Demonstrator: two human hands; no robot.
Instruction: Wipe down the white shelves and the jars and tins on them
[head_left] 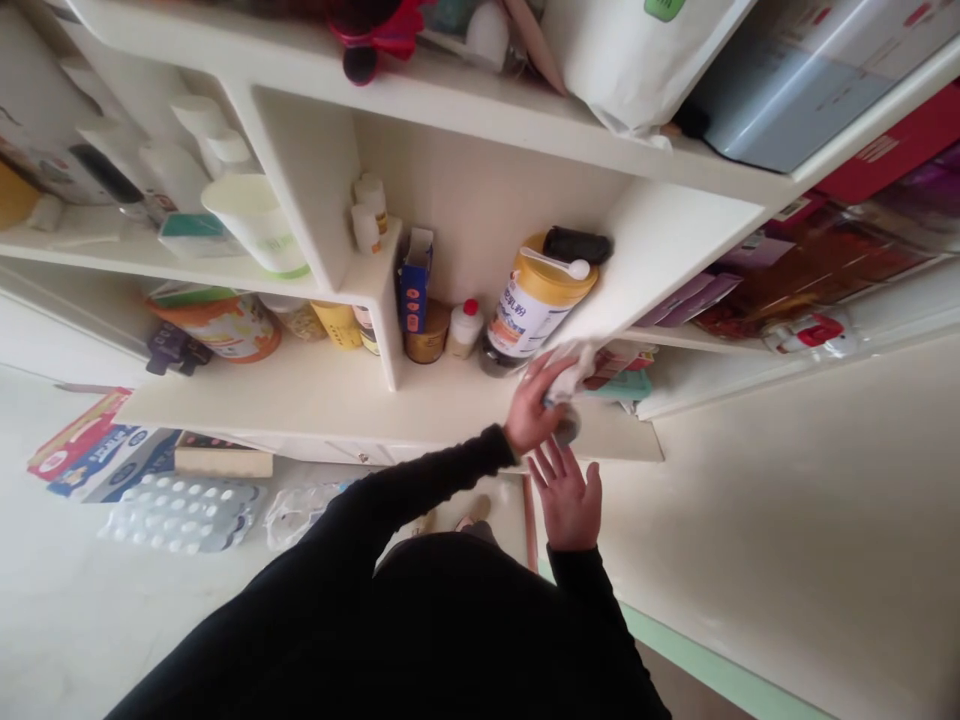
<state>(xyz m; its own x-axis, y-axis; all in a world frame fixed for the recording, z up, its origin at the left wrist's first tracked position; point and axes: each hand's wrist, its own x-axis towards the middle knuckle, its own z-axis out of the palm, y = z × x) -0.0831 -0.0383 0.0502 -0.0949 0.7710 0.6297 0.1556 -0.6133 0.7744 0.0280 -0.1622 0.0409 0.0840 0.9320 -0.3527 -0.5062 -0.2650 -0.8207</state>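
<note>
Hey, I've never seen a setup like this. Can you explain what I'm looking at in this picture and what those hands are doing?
This single picture comes from a camera worn on a person's head, looking forward and down, so their black sleeve shows at the bottom. There is no machine, only two bare hands at a white shelf unit. The left hand holds a white cloth near the shelf's front edge. The right hand is open just below it. On the shelf stand a yellow-lidded powder tin and a blue box.
</note>
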